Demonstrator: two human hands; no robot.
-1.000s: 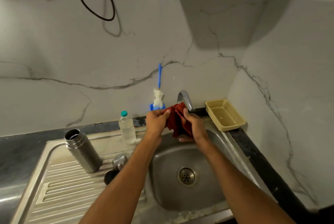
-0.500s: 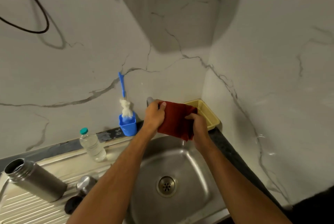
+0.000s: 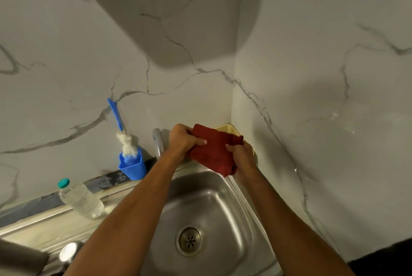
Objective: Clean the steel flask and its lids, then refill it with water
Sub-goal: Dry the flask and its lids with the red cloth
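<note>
**A:** Quick count around the sink basin (image 3: 214, 204)? One basin, one drain (image 3: 189, 240) in its floor, one tap (image 3: 157, 142) at the back rim.

**B:** Yep. Two hands up over the back right corner of the basin, one red cloth (image 3: 215, 152) stretched between them. Left hand (image 3: 181, 139) clenched on the cloth's left edge, thumb pressed flat on top. Right hand (image 3: 242, 155) gripping the right edge, fingers curled into the fabric. So both grips grasping the same cloth, lower end drooping toward the basin.

**A:** And the flask?

**B:** Just one, barely in shot: blurry steel flask (image 3: 21, 258) far left of the basin, cut off by the bottom-left corner. Can't tell much more. One shiny round steel lid (image 3: 69, 251) between flask and basin, partly hidden by the left forearm. Only one lid visible.

**A:** Other bits?

**B:** One clear plastic bottle (image 3: 81, 201) with a teal cap, left of the basin on the steel worktop (image 3: 44, 229). One blue holder (image 3: 132, 165) behind it near the tap, one blue-handled brush (image 3: 121, 128) standing in it, white bristles down. One yellow tray (image 3: 227, 129) behind the cloth, right at the wall corner, mostly covered.
</note>
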